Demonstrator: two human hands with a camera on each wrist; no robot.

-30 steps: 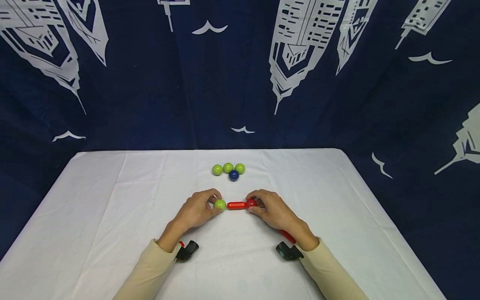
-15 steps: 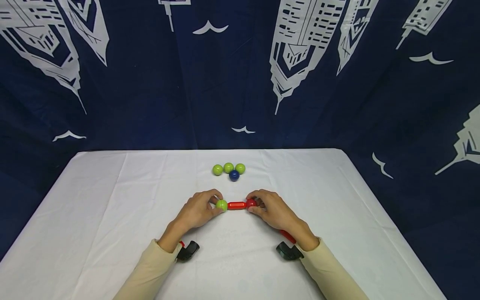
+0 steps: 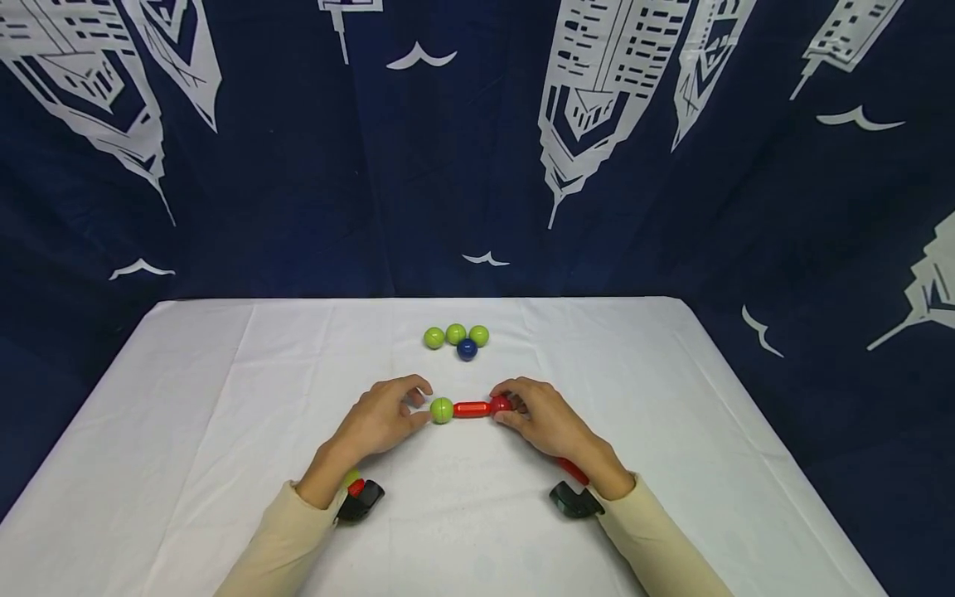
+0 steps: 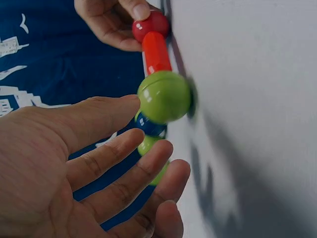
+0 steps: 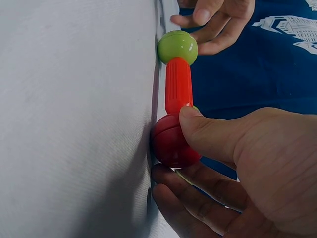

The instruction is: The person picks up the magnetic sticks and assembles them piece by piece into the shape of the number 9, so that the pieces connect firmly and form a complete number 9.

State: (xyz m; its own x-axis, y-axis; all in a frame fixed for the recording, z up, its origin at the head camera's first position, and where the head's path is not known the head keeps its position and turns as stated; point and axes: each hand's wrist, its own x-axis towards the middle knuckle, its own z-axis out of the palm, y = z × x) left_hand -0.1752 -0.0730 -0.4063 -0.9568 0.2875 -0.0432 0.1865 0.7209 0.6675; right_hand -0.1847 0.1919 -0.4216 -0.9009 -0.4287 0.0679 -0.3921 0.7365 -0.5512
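A red rod (image 3: 472, 410) lies on the white tablecloth, joining a green ball (image 3: 442, 410) at its left end to a red ball (image 3: 501, 405) at its right end. My right hand (image 3: 547, 419) pinches the red ball between thumb and fingers; the right wrist view shows the thumb (image 5: 200, 126) on its top near the rod. Just left of the green ball, my left hand (image 3: 383, 417) holds nothing, its fingers spread and loosely bent. In the left wrist view its thumb (image 4: 116, 111) overlaps the edge of the green ball.
Beyond the hands, a loose group of three green balls (image 3: 456, 334) and a dark blue ball (image 3: 467, 349) sits on the tablecloth (image 3: 224, 414). A navy cloth (image 3: 418, 182) with white building prints hangs behind. Each wrist carries a black camera (image 3: 361, 501).
My left hand pushed the green ball rightward against the rod's end, then let go and drew back to the left. My right hand stays on the red ball.
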